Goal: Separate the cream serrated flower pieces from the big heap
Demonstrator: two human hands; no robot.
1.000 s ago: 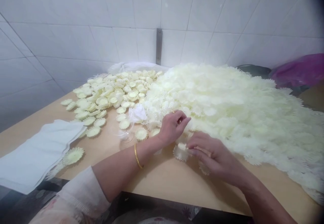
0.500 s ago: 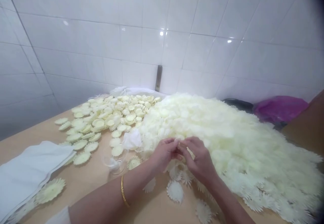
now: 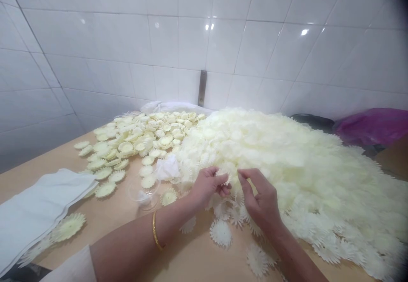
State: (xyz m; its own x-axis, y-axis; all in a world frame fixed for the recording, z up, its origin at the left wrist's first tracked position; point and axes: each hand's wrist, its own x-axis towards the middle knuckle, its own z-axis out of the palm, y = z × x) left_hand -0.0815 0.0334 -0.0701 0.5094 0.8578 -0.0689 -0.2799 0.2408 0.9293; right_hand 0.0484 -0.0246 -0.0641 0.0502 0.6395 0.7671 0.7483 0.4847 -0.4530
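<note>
My left hand (image 3: 208,187) pinches a small pale cream, scallop-edged flower piece (image 3: 227,176) between thumb and fingers. To its right, my right hand (image 3: 262,195) has thumb and index fingertip pressed together. Whatever those fingertips hold, if anything, is too small to make out. Both hands are at the front edge of a large heap of loose cream flower pieces (image 3: 287,159). Below them a single white flower piece (image 3: 221,232) lies flat on the table (image 3: 178,256), and another white piece (image 3: 257,260) lies nearer me.
Thicker stacked flower pieces (image 3: 126,147) spread over the table's back left. A clear round dish (image 3: 135,193) and crumpled white tissue (image 3: 167,167) lie left of my hands. White folded sheets (image 3: 47,199) cover the left edge. Behind are a tiled wall (image 3: 121,35) and a purple bag (image 3: 371,125).
My hands have come apart; the right one has moved right, away from the flower piece in my left hand. The view has tilted slightly downward.
</note>
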